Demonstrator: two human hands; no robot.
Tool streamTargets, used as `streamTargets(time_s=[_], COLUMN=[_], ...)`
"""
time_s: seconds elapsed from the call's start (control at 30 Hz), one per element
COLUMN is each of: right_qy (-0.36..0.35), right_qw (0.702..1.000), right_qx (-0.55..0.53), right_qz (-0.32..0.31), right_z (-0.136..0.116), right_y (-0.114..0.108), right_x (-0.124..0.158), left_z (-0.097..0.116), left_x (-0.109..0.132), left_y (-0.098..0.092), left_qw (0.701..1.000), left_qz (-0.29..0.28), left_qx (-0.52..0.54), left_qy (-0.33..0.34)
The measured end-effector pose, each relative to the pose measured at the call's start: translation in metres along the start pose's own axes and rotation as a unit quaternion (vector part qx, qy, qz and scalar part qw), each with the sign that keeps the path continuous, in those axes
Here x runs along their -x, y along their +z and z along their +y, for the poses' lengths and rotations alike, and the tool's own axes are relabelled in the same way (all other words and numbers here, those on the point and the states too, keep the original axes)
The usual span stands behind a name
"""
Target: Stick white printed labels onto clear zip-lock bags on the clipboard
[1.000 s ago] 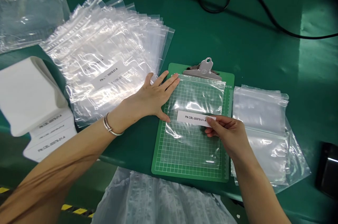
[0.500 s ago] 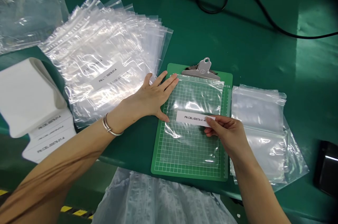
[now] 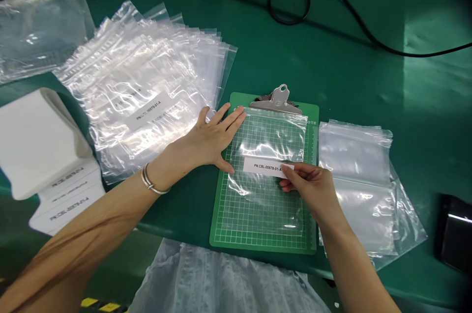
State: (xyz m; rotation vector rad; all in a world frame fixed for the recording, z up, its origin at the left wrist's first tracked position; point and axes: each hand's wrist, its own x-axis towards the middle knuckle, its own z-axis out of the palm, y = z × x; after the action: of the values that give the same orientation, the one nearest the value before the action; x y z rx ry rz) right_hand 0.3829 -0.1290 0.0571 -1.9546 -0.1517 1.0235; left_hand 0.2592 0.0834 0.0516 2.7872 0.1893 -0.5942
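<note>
A clear zip bag [image 3: 265, 214] lies flat on a green gridded clipboard [image 3: 217, 234] with a metal clip [image 3: 277, 99] at its top. Spread fingers of my left hand [image 3: 216, 141] press on the bag's left side near the zip. Between thumb and fingers, my right hand [image 3: 313, 185] pinches the right end of a white printed label [image 3: 260, 166], marked "PN:CBL-00578-01-A". The label lies across the middle of the bag; whether it is stuck down along its whole length, I cannot tell.
A fanned pile of clear bags [image 3: 155, 72], some labelled, lies left. A folded strip of labels [image 3: 40, 141] sits nearer me. More clear bags [image 3: 357, 195] lie right of the clipboard, beside a black object [image 3: 455, 232]. A black cable [image 3: 350, 6] runs across the back.
The whole view has shifted slightly, showing more of a yellow and black tool at the back. Both hands keep the same pose, with the label still pinched over the bag.
</note>
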Motion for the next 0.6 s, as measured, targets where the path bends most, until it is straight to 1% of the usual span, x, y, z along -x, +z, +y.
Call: streamTargets(time_s=[0.07,0.13,0.2,0.27,0.3,0.37,0.4,0.47,0.53,0.6], right_qy=[-0.004,-0.004,-0.005,-0.011,-0.016,-0.024,-0.028,-0.040,-0.042,-0.030], right_qw=[1.000,1.000,1.000,1.000,1.000,0.999,0.999,0.998,0.997,0.997], right_qx=[0.010,0.013,0.014,0.018,0.021,0.029,0.034,0.046,0.056,0.058], right_qz=[0.003,0.004,0.003,0.002,0.002,0.002,0.001,-0.003,-0.015,-0.035], right_z=[0.001,0.001,0.001,0.001,0.001,0.000,0.000,-0.001,-0.003,-0.005], right_y=[0.001,0.003,0.004,0.006,0.006,0.007,0.007,0.007,0.007,0.004], right_x=[0.000,0.000,0.000,0.000,0.000,0.000,0.000,0.001,0.001,0.001], left_z=[0.001,0.003,0.007,0.017,0.024,0.041,0.049,0.062,0.068,0.068], left_x=[0.001,0.004,0.010,0.017,0.020,0.026,0.028,0.030,0.031,0.031], left_y=[-0.003,-0.006,-0.008,-0.004,0.001,0.016,0.026,0.045,0.060,0.066], left_qw=[1.000,0.999,0.998,0.995,0.991,0.982,0.979,0.980,0.980,0.980], left_qz=[-0.011,-0.009,0.019,0.078,0.115,0.177,0.192,0.172,0.162,0.167], left_qx=[-0.016,-0.034,-0.045,-0.052,-0.056,-0.066,-0.069,-0.071,-0.057,-0.041], left_qy=[-0.013,-0.023,-0.026,-0.035,-0.040,-0.029,-0.001,0.071,0.096,0.101])
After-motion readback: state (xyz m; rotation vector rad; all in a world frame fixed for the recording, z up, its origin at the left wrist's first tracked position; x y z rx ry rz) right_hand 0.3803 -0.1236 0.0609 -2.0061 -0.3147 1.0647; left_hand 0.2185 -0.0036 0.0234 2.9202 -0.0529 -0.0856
